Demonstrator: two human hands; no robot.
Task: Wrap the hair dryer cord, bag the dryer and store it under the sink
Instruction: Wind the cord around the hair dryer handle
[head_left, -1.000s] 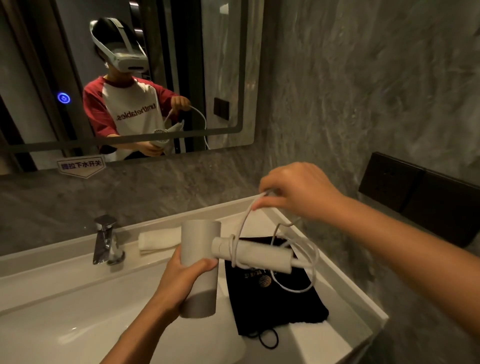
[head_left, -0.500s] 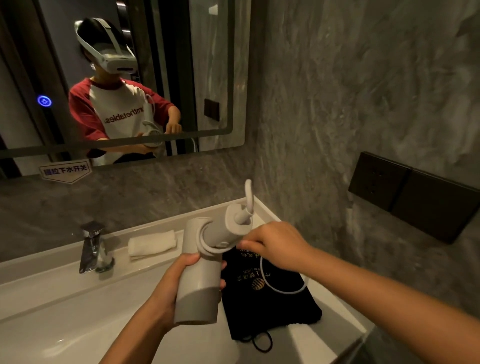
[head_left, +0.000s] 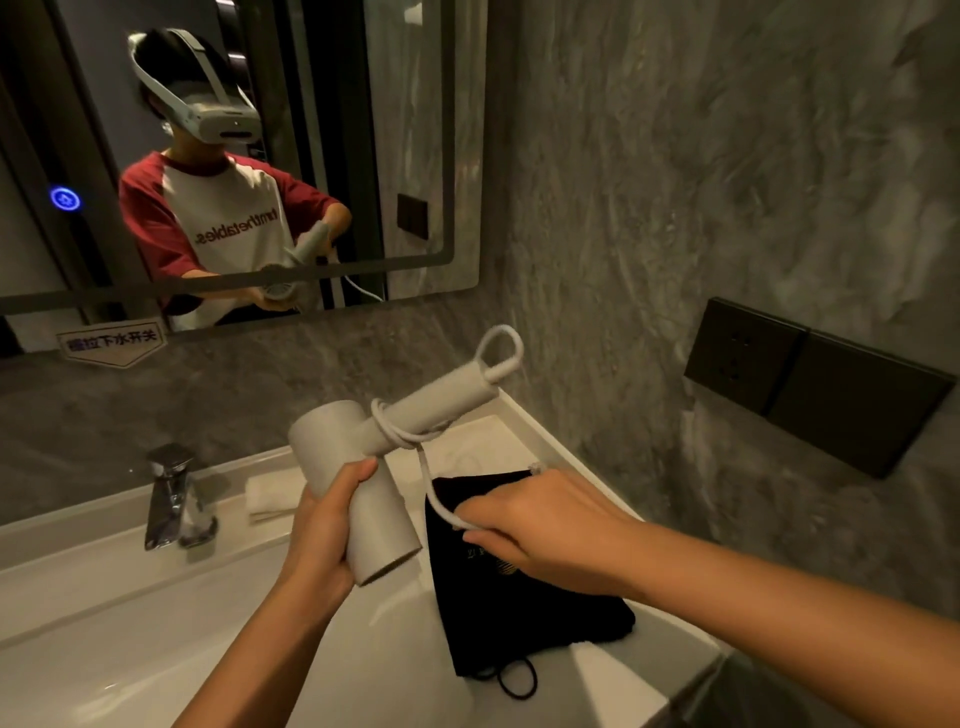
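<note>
Left hand (head_left: 319, 525) wrapped around hair dryer (head_left: 363, 483) barrel, held above the sink (head_left: 130, 623). Right hand (head_left: 540, 525) pinches the cord (head_left: 431, 488), looped around the handle. Black bag (head_left: 519, 613) flat on counter.

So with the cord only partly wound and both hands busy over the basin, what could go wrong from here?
The few loops of cord sit loosely near the top of the handle; if the right hand slackens, they may slip and unwind. The left hand holds the hair dryer by its barrel above the sink, so a slip could drop it in. The black bag lies near the counter edge, where a swinging cord might drag it off.
</note>
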